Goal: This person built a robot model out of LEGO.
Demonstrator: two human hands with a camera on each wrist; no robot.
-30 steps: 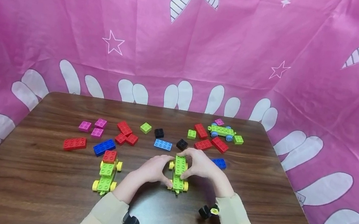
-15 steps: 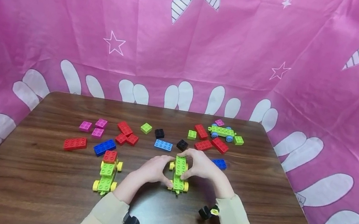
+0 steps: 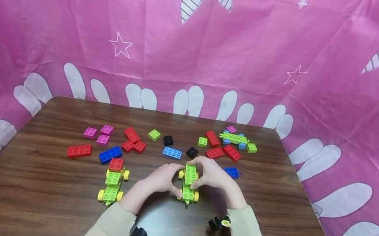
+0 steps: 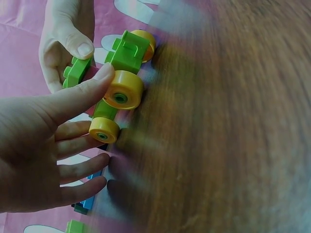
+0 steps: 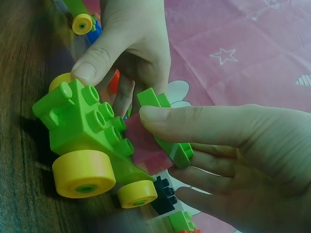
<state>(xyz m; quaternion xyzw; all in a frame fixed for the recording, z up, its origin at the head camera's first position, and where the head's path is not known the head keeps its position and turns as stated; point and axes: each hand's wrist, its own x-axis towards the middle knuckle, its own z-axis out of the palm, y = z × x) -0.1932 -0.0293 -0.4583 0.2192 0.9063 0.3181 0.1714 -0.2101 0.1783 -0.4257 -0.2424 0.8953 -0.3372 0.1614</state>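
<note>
A toy car [image 3: 188, 195] with a lime-green base and yellow wheels stands on the table between my hands. A pink brick [image 5: 148, 141] sits on its far part, topped by a lime-green brick [image 3: 190, 173]. My left hand [image 3: 163, 177] grips the car from the left, thumb at a near yellow wheel [image 4: 124, 90] and fingers reaching along the far side. From the right, my right hand [image 3: 213, 175] holds the lime-green top brick, with its thumb on the near face and its fingers behind.
Left of my hands stands a second yellow-wheeled car [image 3: 110, 194] carrying a red brick [image 3: 116, 164]. Loose bricks lie farther back, among them a light-blue brick [image 3: 172, 152] and a black brick [image 3: 192, 152]. A blue-wheeled car [image 3: 234, 139] is at the back right.
</note>
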